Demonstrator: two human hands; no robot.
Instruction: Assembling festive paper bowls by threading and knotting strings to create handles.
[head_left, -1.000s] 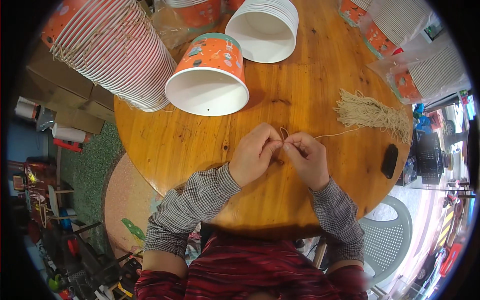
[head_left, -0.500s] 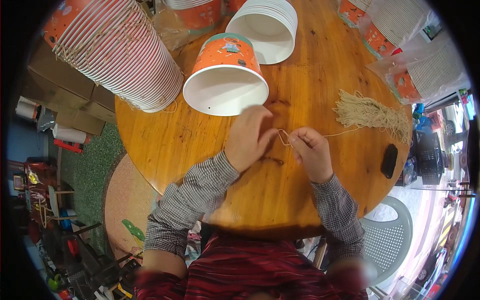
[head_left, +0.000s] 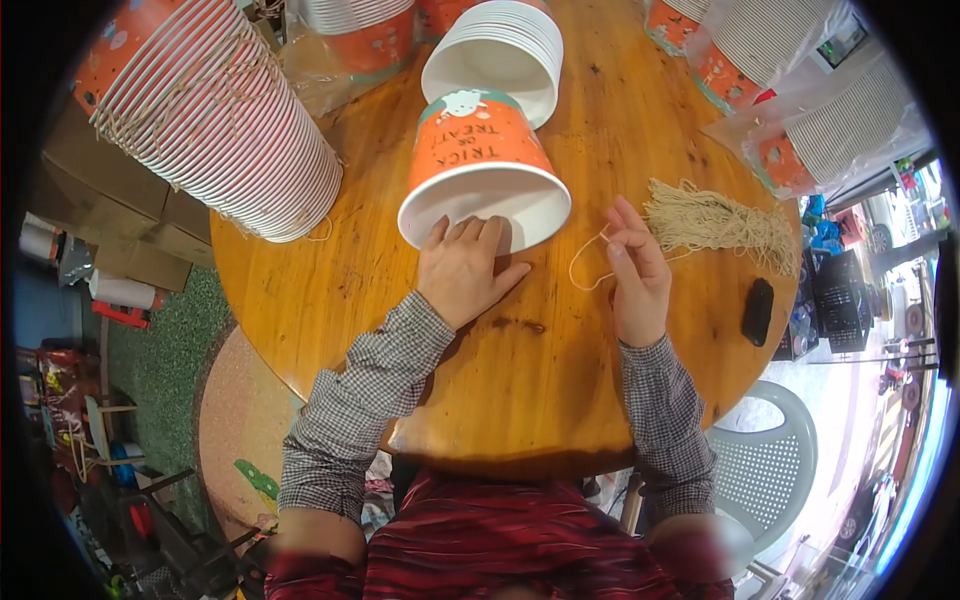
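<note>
Reaching to the mouth of an orange paper bucket (head_left: pixel 482 140), the left hand (head_left: pixel 462 268) lays its fingers over the near rim, their tips against the white inside, while its thumb stands well out to the right, apart from them; whether the fingers press on the rim I cannot tell. The bucket lies on its side on the round wooden table (head_left: pixel 530 400), in front of the person, its open end toward them, with dark lettering and a white figure on its wall. Just right of it, the right hand (head_left: pixel 640 272) is raised, palm turned inward, its fingers loosely curved and partly spread. A thin loop of twine (head_left: pixel 574 270) hangs at these fingers, between the hand and the bucket; whether they pinch it is hidden. A strand runs from behind this hand toward a bundle of beige twine (head_left: pixel 715 226) on the table's right side, with a black oblong object (head_left: pixel 757 312) nearer the person. Behind the bucket lies a nested row of white-rimmed buckets (head_left: pixel 542 45), and to the left leans a tall stack of buckets (head_left: pixel 235 130) draped with twine. Plastic-wrapped bucket stacks (head_left: pixel 835 140) lie at the far right.
</note>
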